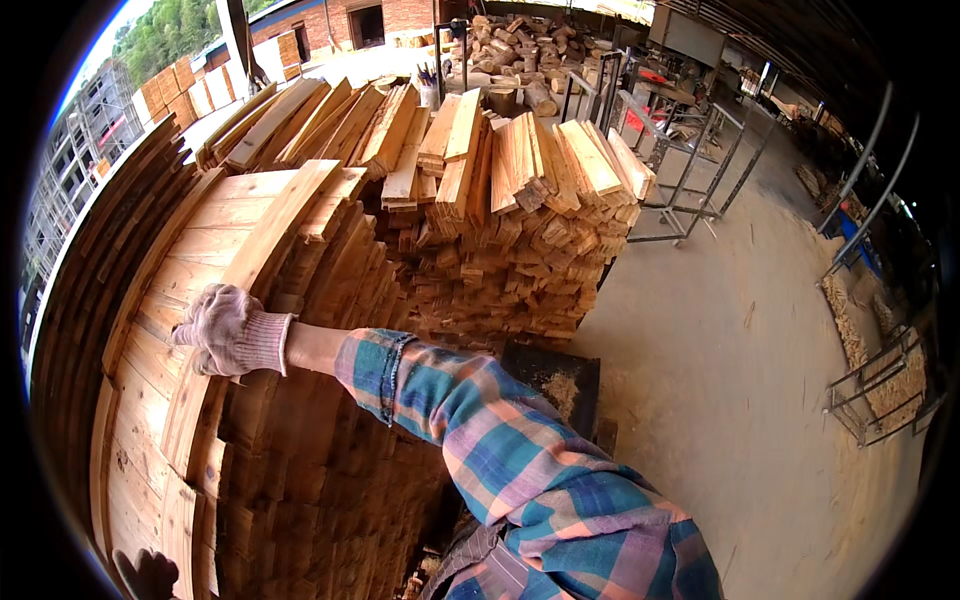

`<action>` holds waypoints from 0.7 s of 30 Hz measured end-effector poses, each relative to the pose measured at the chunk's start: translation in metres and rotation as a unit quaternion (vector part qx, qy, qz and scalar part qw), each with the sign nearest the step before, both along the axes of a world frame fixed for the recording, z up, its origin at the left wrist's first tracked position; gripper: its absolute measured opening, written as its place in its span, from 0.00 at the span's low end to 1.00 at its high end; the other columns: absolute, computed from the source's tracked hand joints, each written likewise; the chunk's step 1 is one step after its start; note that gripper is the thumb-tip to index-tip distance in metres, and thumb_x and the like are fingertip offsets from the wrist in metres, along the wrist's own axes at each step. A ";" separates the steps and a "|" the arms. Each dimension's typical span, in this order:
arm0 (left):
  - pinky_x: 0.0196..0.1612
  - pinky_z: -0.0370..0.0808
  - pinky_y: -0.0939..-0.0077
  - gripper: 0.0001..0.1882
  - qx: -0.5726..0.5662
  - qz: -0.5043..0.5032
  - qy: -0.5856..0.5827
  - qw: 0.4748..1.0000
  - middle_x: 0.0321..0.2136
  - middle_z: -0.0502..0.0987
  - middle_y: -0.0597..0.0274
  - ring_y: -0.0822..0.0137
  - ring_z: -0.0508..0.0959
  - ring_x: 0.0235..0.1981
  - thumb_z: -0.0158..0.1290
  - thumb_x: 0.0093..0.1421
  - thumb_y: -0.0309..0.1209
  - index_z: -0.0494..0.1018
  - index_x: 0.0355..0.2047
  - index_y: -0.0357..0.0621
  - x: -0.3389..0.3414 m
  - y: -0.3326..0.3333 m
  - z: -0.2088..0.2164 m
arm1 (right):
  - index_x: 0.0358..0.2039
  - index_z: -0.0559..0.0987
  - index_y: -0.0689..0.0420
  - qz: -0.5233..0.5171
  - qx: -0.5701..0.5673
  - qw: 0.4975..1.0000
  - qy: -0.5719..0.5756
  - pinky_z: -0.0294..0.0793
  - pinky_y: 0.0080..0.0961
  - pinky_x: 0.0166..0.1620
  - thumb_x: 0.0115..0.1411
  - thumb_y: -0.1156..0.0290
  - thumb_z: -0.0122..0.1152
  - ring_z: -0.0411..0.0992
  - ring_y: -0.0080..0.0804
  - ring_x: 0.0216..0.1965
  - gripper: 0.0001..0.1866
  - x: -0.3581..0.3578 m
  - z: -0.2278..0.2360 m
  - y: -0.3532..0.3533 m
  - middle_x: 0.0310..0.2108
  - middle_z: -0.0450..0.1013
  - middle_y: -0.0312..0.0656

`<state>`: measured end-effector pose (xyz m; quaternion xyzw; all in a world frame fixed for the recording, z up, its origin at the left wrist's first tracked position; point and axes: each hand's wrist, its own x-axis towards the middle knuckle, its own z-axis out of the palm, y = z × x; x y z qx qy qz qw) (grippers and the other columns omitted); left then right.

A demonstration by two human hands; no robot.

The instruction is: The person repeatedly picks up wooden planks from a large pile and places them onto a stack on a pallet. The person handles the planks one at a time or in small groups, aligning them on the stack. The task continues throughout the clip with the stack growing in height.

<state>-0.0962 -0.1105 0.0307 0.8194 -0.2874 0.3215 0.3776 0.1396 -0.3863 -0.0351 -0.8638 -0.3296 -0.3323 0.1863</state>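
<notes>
At the far left, a dark stack of boards (100, 255) stood with its thin edges showing, rough and closely layered. At the lower left corner, the left hand (148, 577) lay in shadow, cut by the frame's edge; two finger shapes stood slightly apart, and I could not tell whether they gripped anything. Beside it, a smooth layer of boards (200, 250), pale and knotted, ran up the left of the frame, with a long straight plank (273, 235) along its right edge. The right hand (228, 330), in a knitted glove, lay on that plank left of centre, its fingers bent and close together; whether they pinched the wood I could not tell. Below the plank's edge dropped the stack's ragged side (320, 480). At upper centre, a small pot (428, 97) held slender sticks behind a crosswise pile of short boards (500, 270) with rough, uneven ends. Just beneath, a black tray-like piece (560, 385) bore pale shavings, partly behind the plaid sleeve (540, 455). Right of these, the smooth dusty floor (720, 350) stretched broadly between the pile, an angular metal rack (697, 150) above, and heaped shavings (898, 385) within bars at the right.
</notes>
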 end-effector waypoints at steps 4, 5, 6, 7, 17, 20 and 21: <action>0.35 0.75 0.74 0.44 -0.265 -0.157 0.303 0.902 0.37 0.74 0.55 0.67 0.75 0.34 0.61 0.51 0.44 0.57 0.62 0.34 0.021 -0.164 -0.085 | 0.46 0.79 0.52 0.092 0.115 0.981 -0.127 0.72 0.29 0.46 0.47 0.61 0.64 0.73 0.31 0.35 0.23 -0.069 -0.043 -0.090 0.30 0.76 0.34; 0.45 0.75 0.71 0.43 -0.271 -0.206 0.369 0.865 0.46 0.72 0.53 0.65 0.75 0.42 0.59 0.52 0.42 0.56 0.63 0.34 0.031 -0.193 -0.120 | 0.46 0.79 0.53 0.018 0.082 0.993 -0.085 0.72 0.28 0.46 0.48 0.61 0.64 0.73 0.28 0.34 0.23 -0.090 -0.052 -0.131 0.31 0.76 0.32; 0.44 0.75 0.70 0.50 -0.316 -0.192 0.414 0.832 0.45 0.74 0.54 0.65 0.76 0.42 0.66 0.47 0.48 0.56 0.62 0.32 0.040 -0.243 -0.134 | 0.49 0.78 0.53 -0.028 0.042 0.998 -0.034 0.73 0.28 0.47 0.48 0.60 0.64 0.73 0.27 0.35 0.26 -0.103 -0.070 -0.180 0.33 0.77 0.33; 0.43 0.75 0.73 0.46 -0.323 -0.259 0.449 0.792 0.45 0.74 0.54 0.66 0.76 0.40 0.65 0.50 0.43 0.56 0.62 0.32 0.061 -0.271 -0.165 | 0.53 0.75 0.51 -0.097 0.022 0.995 -0.015 0.73 0.27 0.47 0.49 0.60 0.63 0.72 0.28 0.35 0.29 -0.108 -0.093 -0.226 0.34 0.77 0.33; 0.31 0.76 0.67 0.18 -0.421 -0.282 0.652 0.565 0.31 0.77 0.62 0.65 0.78 0.30 0.52 0.62 0.47 0.73 0.39 0.44 0.201 -0.679 -0.337 | 0.69 0.47 0.47 -0.545 0.052 0.767 0.335 0.53 0.42 0.65 0.47 0.39 0.65 0.52 0.47 0.66 0.56 -0.104 -0.134 -0.586 0.66 0.54 0.47; 0.45 0.71 0.64 0.30 -0.452 -0.252 0.730 0.447 0.46 0.72 0.54 0.57 0.74 0.43 0.45 0.63 0.55 0.66 0.50 0.40 0.195 -0.774 -0.284 | 0.68 0.49 0.47 -0.522 0.045 0.775 0.354 0.51 0.45 0.66 0.44 0.35 0.63 0.50 0.49 0.67 0.57 -0.095 -0.172 -0.637 0.66 0.53 0.49; 0.43 0.73 0.61 0.29 -0.469 -0.234 0.726 0.445 0.44 0.73 0.54 0.56 0.75 0.41 0.45 0.63 0.56 0.67 0.49 0.41 0.197 -0.781 -0.281 | 0.68 0.51 0.49 -0.484 0.051 0.807 0.333 0.50 0.47 0.66 0.45 0.32 0.60 0.50 0.51 0.66 0.57 -0.091 -0.180 -0.642 0.66 0.52 0.51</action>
